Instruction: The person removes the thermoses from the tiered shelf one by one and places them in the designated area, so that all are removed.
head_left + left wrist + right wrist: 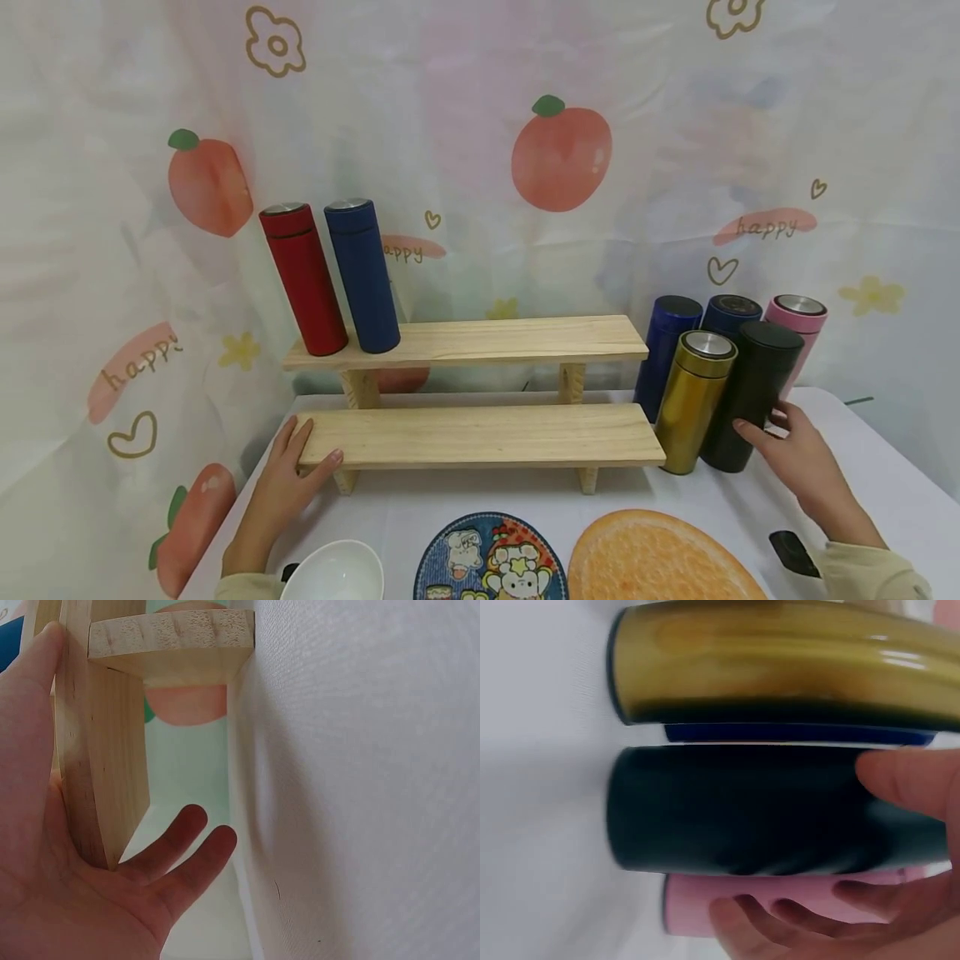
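My left hand point(283, 481) rests at the left end of the lower wooden shelf point(480, 435). Its thumb lies along the board's front, with fingers spread past the end; in the left wrist view the wood point(112, 757) sits between thumb and fingers. On the right, my right hand point(802, 458) is around a black thermos point(753, 392), thumb at its front. Seen from the right wrist, the other fingertips point(731, 915) are beside the black thermos point(742, 810), before a pink thermos point(686, 904), with a narrow gap to the black one.
Red point(306, 283) and blue point(365, 279) thermoses stand on the upper shelf point(495, 340). Gold point(692, 408), blue point(663, 358) and dark blue point(731, 312) thermoses crowd the black one. In front are a white bowl point(337, 575), a cartoon mat point(491, 567) and an orange mat point(652, 558).
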The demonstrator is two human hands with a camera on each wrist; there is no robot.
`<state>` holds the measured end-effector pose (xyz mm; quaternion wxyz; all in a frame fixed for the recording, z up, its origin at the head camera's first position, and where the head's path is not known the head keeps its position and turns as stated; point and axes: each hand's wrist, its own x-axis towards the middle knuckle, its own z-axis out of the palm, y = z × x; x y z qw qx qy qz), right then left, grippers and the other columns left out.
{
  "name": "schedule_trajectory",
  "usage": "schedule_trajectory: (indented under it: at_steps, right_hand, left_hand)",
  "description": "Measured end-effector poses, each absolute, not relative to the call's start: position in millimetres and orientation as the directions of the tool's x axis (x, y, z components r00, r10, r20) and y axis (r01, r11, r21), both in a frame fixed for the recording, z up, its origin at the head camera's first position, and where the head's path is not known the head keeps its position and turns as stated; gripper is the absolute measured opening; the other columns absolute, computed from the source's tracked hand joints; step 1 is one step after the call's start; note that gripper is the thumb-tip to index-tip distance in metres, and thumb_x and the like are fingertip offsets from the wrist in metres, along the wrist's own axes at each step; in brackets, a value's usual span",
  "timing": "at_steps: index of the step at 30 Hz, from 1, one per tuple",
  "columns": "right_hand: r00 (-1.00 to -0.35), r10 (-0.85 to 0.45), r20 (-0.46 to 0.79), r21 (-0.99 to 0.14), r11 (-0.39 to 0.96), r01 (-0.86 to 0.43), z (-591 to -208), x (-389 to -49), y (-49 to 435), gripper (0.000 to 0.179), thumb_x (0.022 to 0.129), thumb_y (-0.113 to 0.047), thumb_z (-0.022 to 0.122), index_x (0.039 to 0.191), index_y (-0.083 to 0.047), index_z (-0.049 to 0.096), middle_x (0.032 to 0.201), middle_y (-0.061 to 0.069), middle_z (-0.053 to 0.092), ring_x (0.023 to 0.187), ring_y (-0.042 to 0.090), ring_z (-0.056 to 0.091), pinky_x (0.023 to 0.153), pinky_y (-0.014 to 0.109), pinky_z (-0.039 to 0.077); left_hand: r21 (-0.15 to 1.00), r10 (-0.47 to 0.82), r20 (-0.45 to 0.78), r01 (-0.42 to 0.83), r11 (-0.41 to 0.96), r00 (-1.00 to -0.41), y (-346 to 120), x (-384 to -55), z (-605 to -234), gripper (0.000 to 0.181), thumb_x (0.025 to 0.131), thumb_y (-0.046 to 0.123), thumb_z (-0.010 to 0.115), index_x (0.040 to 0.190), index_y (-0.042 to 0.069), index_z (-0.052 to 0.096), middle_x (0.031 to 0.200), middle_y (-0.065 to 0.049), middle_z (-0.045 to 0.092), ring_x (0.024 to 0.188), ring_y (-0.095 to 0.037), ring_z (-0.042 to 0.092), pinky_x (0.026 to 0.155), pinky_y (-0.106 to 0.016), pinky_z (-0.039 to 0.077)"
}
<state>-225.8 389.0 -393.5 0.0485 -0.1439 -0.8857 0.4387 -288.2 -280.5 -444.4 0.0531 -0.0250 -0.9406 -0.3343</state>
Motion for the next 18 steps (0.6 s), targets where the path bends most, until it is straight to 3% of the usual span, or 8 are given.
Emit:
schedule_trajectory:
  at_steps: [9,13,18]
  right_hand:
    - [-0.857,0.411,0.312,-0.731,0.680,0.060,-375,-212,363,0.081,0.110,-0.032,0.051,0.166,0.009,0.010,0.165,0.043,0.020,0.140,0.068,0.036,0.097,0.079,0.042]
    - [-0.767,0.467,0.441,-0.702,0.712,0.030,-365,-204,347,0.075,0.107,-0.023,0.054,0.167,0.006,0.019,0.166,0.038,0.025,0.141,0.063,0.038,0.104,0.078,0.040]
    - [-0.678,0.489,0.548,-0.689,0.724,-0.034,-354,-196,331,0.070,0.104,-0.015,0.056,0.166,0.003,0.028,0.171,0.027,0.025,0.153,0.052,0.031,0.115,0.073,0.031]
  left_hand:
    - [0.628,0.018,0.126,0.094,0.773,-0.992,-280,-289,-445,0.095,0.103,0.058,0.064,0.168,-0.001,0.026,0.175,-0.027,0.005,0.157,-0.055,0.017,0.119,-0.074,0.024]
    - [0.626,0.014,0.120,0.087,0.775,-0.993,-280,-289,-445,0.096,0.103,0.059,0.064,0.168,0.000,0.026,0.176,-0.026,0.004,0.157,-0.055,0.017,0.119,-0.073,0.024]
    - [0.626,0.014,0.115,0.083,0.776,-0.993,-280,-289,-444,0.096,0.102,0.060,0.064,0.168,0.000,0.026,0.176,-0.025,0.004,0.157,-0.055,0.017,0.119,-0.074,0.024]
